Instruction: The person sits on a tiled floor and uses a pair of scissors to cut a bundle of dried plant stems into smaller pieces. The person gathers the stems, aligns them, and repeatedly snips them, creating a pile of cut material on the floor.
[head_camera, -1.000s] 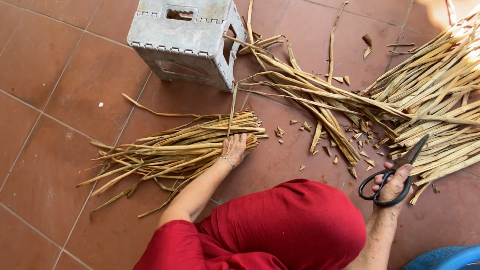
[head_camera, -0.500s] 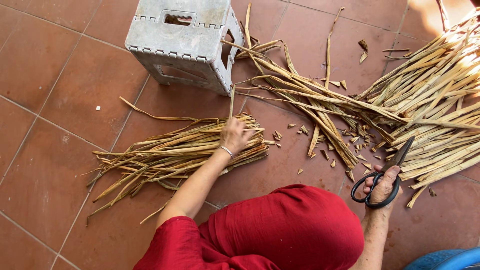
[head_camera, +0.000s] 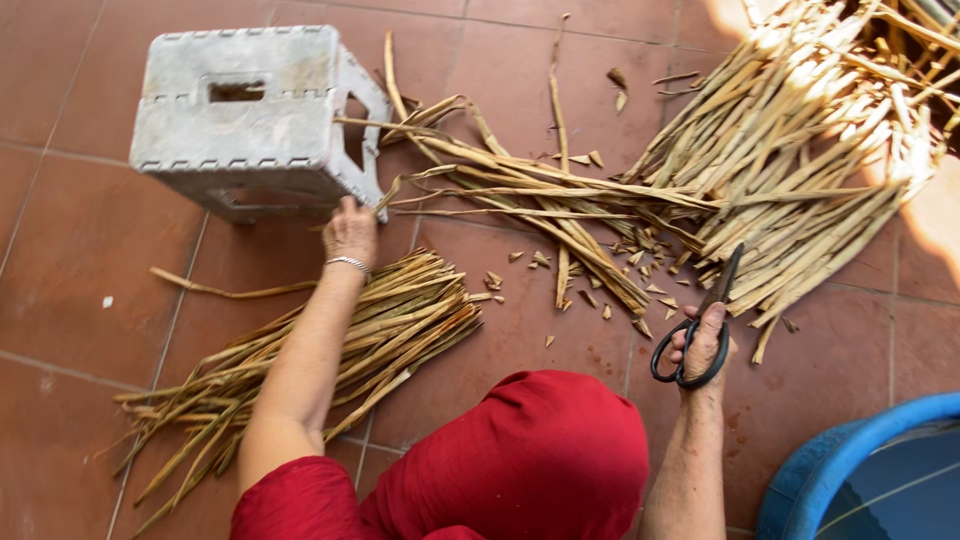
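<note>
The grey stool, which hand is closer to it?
The left hand is closer: it reaches up to the lower edge of the grey stool. The right hand is far off to the stool's right, holding black scissors.

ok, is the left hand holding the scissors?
No, the black scissors are in the right hand; the left hand reaches to the grey plastic stool.

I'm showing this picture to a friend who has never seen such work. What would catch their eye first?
Probably the dried plant stalks: a big pale heap at upper right and a trimmed bundle on the red tile floor at lower left. Next, the black scissors in the right hand, and the left hand reaching to the lower edge of the grey plastic stool. The red-clothed knee fills the bottom middle.
</note>
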